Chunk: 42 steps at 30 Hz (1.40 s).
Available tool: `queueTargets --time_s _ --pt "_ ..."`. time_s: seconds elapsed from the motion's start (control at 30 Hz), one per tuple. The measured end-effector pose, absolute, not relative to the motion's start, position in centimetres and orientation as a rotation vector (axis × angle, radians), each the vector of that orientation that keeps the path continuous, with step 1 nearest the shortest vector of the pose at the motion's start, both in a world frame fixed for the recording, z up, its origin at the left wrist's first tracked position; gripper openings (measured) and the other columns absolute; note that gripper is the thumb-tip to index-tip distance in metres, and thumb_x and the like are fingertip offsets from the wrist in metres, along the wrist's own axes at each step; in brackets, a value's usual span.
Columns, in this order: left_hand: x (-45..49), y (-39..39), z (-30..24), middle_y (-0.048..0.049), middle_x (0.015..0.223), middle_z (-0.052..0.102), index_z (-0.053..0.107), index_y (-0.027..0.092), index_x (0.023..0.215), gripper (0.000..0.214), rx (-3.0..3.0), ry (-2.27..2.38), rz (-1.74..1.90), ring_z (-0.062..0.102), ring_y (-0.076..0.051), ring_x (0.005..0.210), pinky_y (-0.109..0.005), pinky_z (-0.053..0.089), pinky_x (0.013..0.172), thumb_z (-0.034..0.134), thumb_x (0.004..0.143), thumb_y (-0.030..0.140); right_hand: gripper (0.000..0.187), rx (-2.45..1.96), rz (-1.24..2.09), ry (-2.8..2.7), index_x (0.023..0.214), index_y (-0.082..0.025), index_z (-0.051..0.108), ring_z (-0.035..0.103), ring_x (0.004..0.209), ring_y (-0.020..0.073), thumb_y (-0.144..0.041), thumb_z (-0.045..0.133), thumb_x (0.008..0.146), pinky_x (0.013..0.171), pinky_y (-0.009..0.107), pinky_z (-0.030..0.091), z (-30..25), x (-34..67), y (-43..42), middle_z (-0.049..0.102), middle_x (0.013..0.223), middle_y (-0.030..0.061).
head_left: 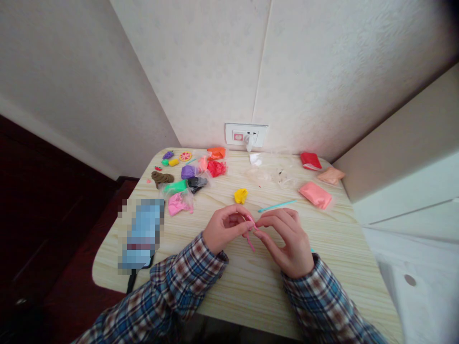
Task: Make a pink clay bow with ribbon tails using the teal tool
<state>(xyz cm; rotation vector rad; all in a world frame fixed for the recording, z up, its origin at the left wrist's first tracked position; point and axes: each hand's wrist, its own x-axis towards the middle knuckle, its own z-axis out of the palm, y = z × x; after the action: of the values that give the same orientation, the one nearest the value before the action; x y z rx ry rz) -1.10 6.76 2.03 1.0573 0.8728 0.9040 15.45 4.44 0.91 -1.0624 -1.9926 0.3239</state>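
Note:
Both hands meet over the middle of the table, pinching a thin strand of pink modelling clay [251, 242]. My left hand [226, 229] is closed on it between thumb and curled fingers, and one end hangs down below. My right hand [289, 241] pinches the strand's upper part with thumb and fingertips from the right. Just beyond the hands lies a crumpled lump of yellow clay [241, 195]. A light-blue modelling stick [277, 206] rests on the table behind my right hand.
Bags of coloured clay, including pink [180, 204], green [175, 186] and red [216, 168], lie at the back left beside small clay pieces and a brown coil [162, 177]. A phone [143, 234] with a cable lies left. More packets [315, 195] sit right, below the wall socket [246, 134].

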Motion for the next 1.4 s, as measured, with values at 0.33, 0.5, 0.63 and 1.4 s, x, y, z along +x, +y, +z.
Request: queueTargets --time_s 0.33,0.5,0.63,1.4 --pt "-1.25 6.41 2.14 -0.0031 0.070 0.065 0.056 0.012 0.075 0.035 1.060 0.786 0.738 0.052 -0.006 0.047 -0.018 0.043 0.046 0.074 0.068 0.041 0.016 -1.089 0.544 -1.815 0.096 -0.023 0.062 0.055 0.090 0.0182 -0.020 0.048 0.088 0.077 0.035 0.045 1.21 15.92 4.45 0.059 0.092 0.0048" --pt "-1.19 6.24 2.05 0.0012 0.063 0.059 0.054 0.013 0.074 0.034 1.043 0.786 0.726 0.051 -0.006 0.050 -0.015 0.041 0.043 0.074 0.067 0.039 0.021 -1.038 0.673 -1.827 0.102 -0.025 0.063 0.054 0.093 0.0179 -0.021 0.048 0.088 0.079 0.034 0.047 1.11 15.78 4.55 0.055 0.096 0.0053" --pt "-1.10 6.29 2.06 0.0036 0.060 0.055 0.055 0.013 0.074 0.034 1.043 0.775 0.727 0.047 -0.004 0.047 -0.015 0.038 0.042 0.076 0.064 0.038 0.020 -0.976 0.712 -1.813 0.100 -0.026 0.064 0.053 0.094 0.0166 -0.018 0.050 0.087 0.080 0.033 0.047 1.04 15.71 4.63 0.053 0.099 0.0049" --pt "-1.05 6.35 2.06 0.0011 0.059 0.063 0.058 0.010 0.074 0.041 0.986 0.767 0.615 0.047 -0.003 0.040 -0.016 0.037 0.038 0.079 0.058 0.042 0.008 -0.962 0.841 -1.651 0.076 -0.023 0.065 0.054 0.086 0.0164 -0.025 0.060 0.082 0.078 0.032 0.045 0.85 15.93 4.79 0.055 0.088 0.0030"
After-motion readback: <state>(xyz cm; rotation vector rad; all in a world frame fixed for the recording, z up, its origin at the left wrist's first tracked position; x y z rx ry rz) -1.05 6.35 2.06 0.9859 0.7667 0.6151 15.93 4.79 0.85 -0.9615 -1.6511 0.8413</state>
